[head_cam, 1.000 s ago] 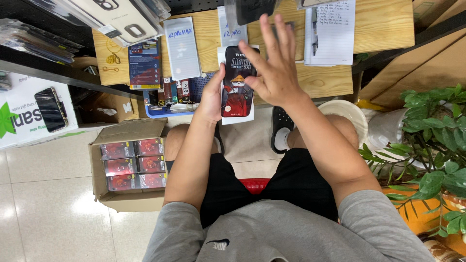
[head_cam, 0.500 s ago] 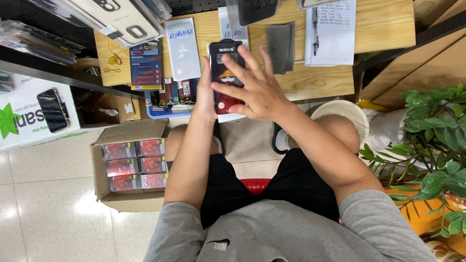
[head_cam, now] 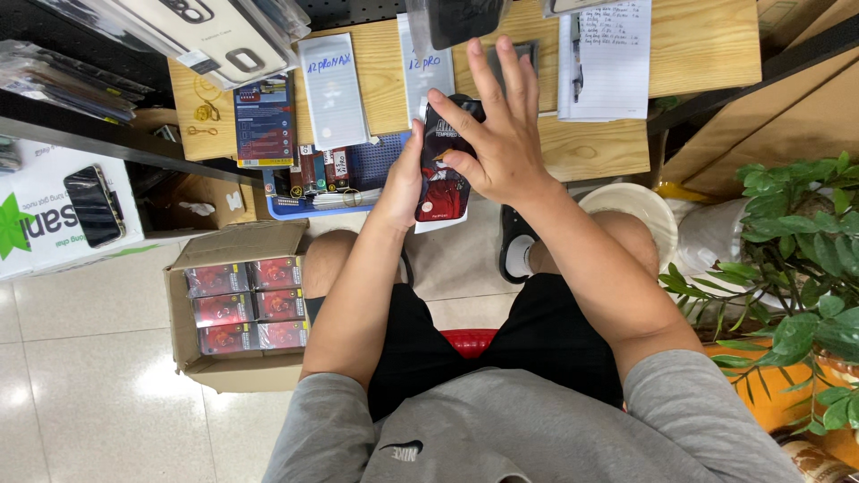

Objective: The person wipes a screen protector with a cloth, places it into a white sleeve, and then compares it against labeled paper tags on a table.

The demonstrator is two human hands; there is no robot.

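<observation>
The head camera looks straight down at a person sitting on a red stool [head_cam: 467,340], most of it hidden under black shorts.

The left hand [head_cam: 404,183] holds a red and black flat packet [head_cam: 442,174] from the left side. Its grip is closed on the packet's edge, with the thumb on top. The fingers underneath are hidden. The packet is up in the air, just in front of the wooden counter [head_cam: 698,45] and above the knees.

The right hand [head_cam: 501,134] lies over the top of the packet. Its fingers are spread wide apart and point up, so its grip is loose, with the palm and thumb touching the packet. The hand hides the top right part of the packet. A white sheet peeks out below the packet, but it is hard to tell what it is.

On the counter lie two long white boxes [head_cam: 333,89], a blue card [head_cam: 265,121] and a paper with writing [head_cam: 608,58]. A dark thing at the top edge is cut off.

On the floor to the left, an open cardboard box [head_cam: 192,358] holds rows of red packets [head_cam: 242,304]. A green plant [head_cam: 796,259] stands at the right, partly cut off.
</observation>
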